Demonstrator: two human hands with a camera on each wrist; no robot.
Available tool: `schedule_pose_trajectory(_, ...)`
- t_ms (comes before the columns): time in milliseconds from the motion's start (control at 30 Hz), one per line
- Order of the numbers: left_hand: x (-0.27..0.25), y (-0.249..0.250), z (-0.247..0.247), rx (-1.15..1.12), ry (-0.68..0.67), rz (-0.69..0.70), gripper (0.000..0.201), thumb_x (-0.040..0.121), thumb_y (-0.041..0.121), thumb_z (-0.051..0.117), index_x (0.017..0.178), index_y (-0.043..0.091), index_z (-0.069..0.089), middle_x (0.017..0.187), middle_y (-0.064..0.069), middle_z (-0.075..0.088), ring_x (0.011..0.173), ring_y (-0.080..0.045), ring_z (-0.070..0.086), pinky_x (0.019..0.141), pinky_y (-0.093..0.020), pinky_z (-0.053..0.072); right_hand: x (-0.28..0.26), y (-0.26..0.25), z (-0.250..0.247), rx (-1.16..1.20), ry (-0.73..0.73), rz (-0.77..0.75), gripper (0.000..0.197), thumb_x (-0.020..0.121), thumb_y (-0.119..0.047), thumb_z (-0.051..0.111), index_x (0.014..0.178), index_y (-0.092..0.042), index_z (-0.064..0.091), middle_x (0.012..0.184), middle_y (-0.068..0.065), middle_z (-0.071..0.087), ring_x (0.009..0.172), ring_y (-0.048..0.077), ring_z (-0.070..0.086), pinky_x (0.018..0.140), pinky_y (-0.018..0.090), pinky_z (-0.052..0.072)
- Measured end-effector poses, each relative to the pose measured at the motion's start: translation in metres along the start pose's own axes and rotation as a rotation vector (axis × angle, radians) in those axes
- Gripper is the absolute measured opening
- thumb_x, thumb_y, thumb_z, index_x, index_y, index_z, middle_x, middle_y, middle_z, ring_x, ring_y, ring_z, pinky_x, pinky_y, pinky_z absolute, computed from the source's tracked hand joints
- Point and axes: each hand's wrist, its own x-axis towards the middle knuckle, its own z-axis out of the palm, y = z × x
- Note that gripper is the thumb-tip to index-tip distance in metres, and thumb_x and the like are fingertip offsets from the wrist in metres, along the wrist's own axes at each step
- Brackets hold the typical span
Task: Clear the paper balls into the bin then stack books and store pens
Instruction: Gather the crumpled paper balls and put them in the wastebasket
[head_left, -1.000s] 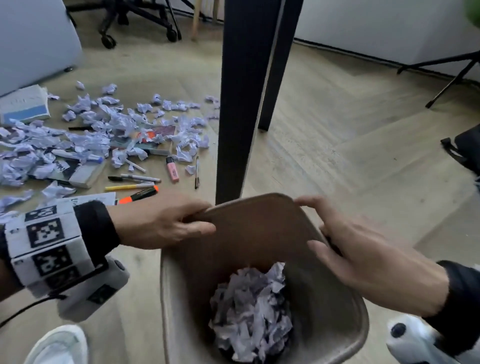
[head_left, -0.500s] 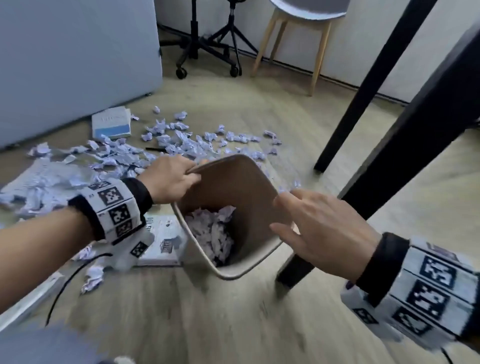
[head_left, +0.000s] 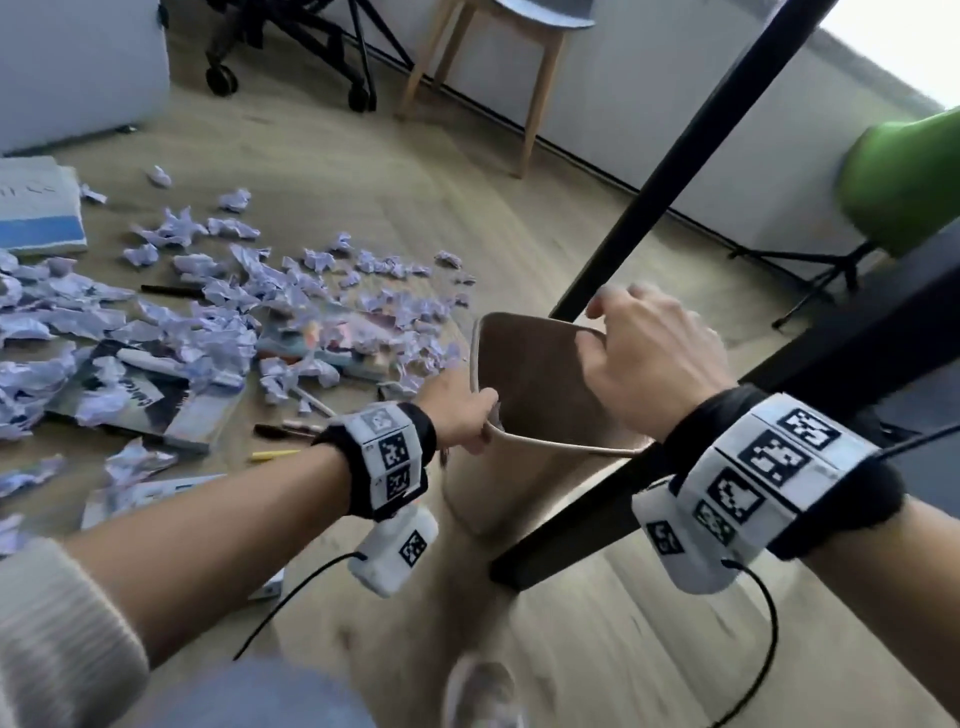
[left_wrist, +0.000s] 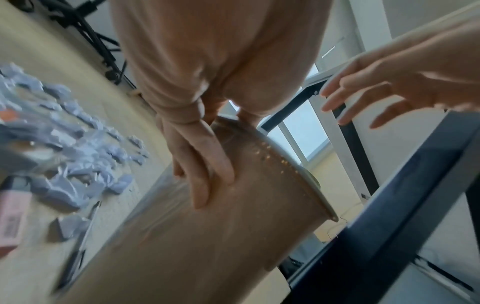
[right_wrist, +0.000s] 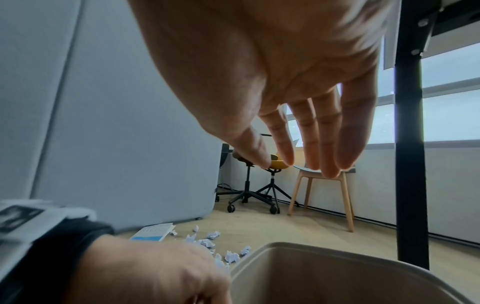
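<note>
A beige bin (head_left: 530, 384) stands on the floor beside a black table leg. My left hand (head_left: 467, 421) grips its near-left rim, with the fingers (left_wrist: 205, 185) down the outer wall (left_wrist: 207, 246). My right hand (head_left: 608, 322) hovers above the opening, fingers relaxed, holding nothing; its fingers (right_wrist: 311, 148) are straight above the rim (right_wrist: 298, 245). The bin's contents are hidden. Many pale crumpled paper balls (head_left: 234, 332) litter the floor to the left, partly covering a dark book (head_left: 135, 395). A white and blue book (head_left: 36, 208) lies at far left. Pens (head_left: 283, 430) and a yellow pencil (head_left: 275, 455) lie near my left wrist.
Two black table legs (head_left: 675, 171) (head_left: 727, 441) cross the right half, one just in front of the bin. A wooden chair (head_left: 535, 78), an office chair base (head_left: 291, 52) and a grey panel (head_left: 78, 67) stand behind. A tripod (head_left: 810, 270) and a green object (head_left: 904, 182) are at right.
My right hand has let go of the bin's rim and lifted above it. The left hand keeps its grip, and the bin has moved closer to the paper pile.
</note>
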Motion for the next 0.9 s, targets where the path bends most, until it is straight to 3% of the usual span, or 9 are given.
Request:
schedule_pose_trajectory(133, 0.002, -0.007, 0.012, 0.004, -0.068, 0.041, 0.031, 0.094, 0.025, 0.051, 0.068, 0.009, 0.059, 0.076, -0.015, 0.069, 0.072, -0.032, 0.069, 0.059, -0.032, 0.052, 0.013, -0.009, 0.029, 0.054, -0.070, 0.034, 0.030, 0.093, -0.033, 0.046, 0.114, -0.014, 0.055, 0.110, 0.008, 0.054, 0.100, 0.033, 0.057, 0.074, 0.035, 0.038)
schedule_pose_trajectory(267, 0.010, -0.029, -0.021, -0.131, -0.190, -0.197, 0.049, 0.097, 0.053, 0.039, 0.106, 0.007, 0.054, 0.098, -0.017, 0.061, 0.069, -0.033, 0.066, 0.061, -0.033, 0.055, 0.032, -0.036, 0.052, 0.098, -0.120, -0.035, 0.023, 0.093, -0.026, 0.047, 0.110, -0.013, 0.055, 0.103, 0.007, 0.054, 0.098, 0.030, 0.057, 0.072, 0.032, 0.038)
schedule_pose_trajectory(433, 0.006, -0.073, -0.114, 0.559, -0.180, -0.281, 0.040, 0.097, 0.040, 0.050, 0.089, 0.002, 0.060, 0.087, -0.017, 0.067, 0.065, -0.028, 0.066, 0.049, -0.024, 0.049, 0.061, -0.088, 0.093, 0.182, -0.191, -0.154, 0.014, 0.092, -0.021, 0.047, 0.101, -0.013, 0.053, 0.109, 0.008, 0.058, 0.102, 0.029, 0.056, 0.073, 0.032, 0.040)
schedule_pose_trajectory(500, -0.008, -0.079, -0.141, 0.856, -0.146, -0.309, 0.039, 0.098, 0.038, 0.047, 0.083, 0.005, 0.061, 0.074, -0.013, 0.062, 0.067, -0.025, 0.061, 0.058, -0.027, 0.050, 0.061, -0.104, 0.121, 0.176, -0.275, -0.167, 0.023, 0.093, -0.020, 0.047, 0.111, -0.011, 0.056, 0.119, 0.010, 0.058, 0.111, 0.029, 0.055, 0.080, 0.033, 0.043)
schedule_pose_trajectory(567, -0.017, -0.091, -0.156, 1.056, -0.113, -0.337, 0.037, 0.099, 0.036, 0.046, 0.082, 0.006, 0.061, 0.086, -0.018, 0.063, 0.088, -0.031, 0.062, 0.078, -0.034, 0.050, 0.051, -0.112, 0.156, 0.058, -0.394, -0.214, 0.030, 0.094, -0.020, 0.046, 0.121, -0.011, 0.056, 0.126, 0.012, 0.055, 0.118, 0.031, 0.052, 0.088, 0.037, 0.046)
schedule_pose_trajectory(633, -0.024, -0.111, -0.161, 1.116, -0.085, -0.392, 0.032, 0.096, 0.036, 0.050, 0.084, 0.009, 0.061, 0.105, -0.018, 0.067, 0.100, -0.030, 0.062, 0.083, -0.034, 0.050, 0.034, -0.113, 0.193, -0.145, -0.528, -0.299, 0.036, 0.092, -0.019, 0.045, 0.125, -0.015, 0.056, 0.132, 0.010, 0.052, 0.125, 0.032, 0.047, 0.096, 0.042, 0.044)
schedule_pose_trajectory(733, -0.024, -0.151, -0.153, 1.016, 0.019, -0.363, 0.020, 0.089, 0.031, 0.054, 0.084, 0.012, 0.057, 0.104, -0.013, 0.067, 0.087, -0.026, 0.061, 0.080, -0.034, 0.053, 0.017, -0.102, 0.238, -0.368, -0.721, -0.379, 0.039, 0.095, -0.019, 0.038, 0.131, -0.019, 0.056, 0.139, 0.006, 0.051, 0.132, 0.028, 0.040, 0.106, 0.044, 0.031)
schedule_pose_trajectory(833, -0.013, -0.174, -0.136, 0.983, 0.045, -0.312, 0.032, 0.089, 0.037, 0.051, 0.113, 0.014, 0.053, 0.123, -0.011, 0.053, 0.104, -0.029, 0.058, 0.087, -0.037, 0.049, 0.017, -0.081, 0.261, -0.395, -0.693, -0.341, 0.043, 0.098, -0.021, 0.031, 0.137, -0.018, 0.050, 0.143, 0.007, 0.047, 0.134, 0.027, 0.036, 0.106, 0.041, 0.026)
schedule_pose_trajectory(900, 0.000, -0.176, -0.127, 1.002, 0.054, -0.279, 0.034, 0.091, 0.039, 0.051, 0.117, 0.017, 0.049, 0.128, -0.010, 0.045, 0.113, -0.028, 0.053, 0.090, -0.039, 0.048, 0.021, -0.069, 0.275, -0.443, -0.726, -0.303, 0.044, 0.098, -0.023, 0.031, 0.137, -0.018, 0.049, 0.143, 0.006, 0.047, 0.134, 0.027, 0.036, 0.107, 0.042, 0.026)
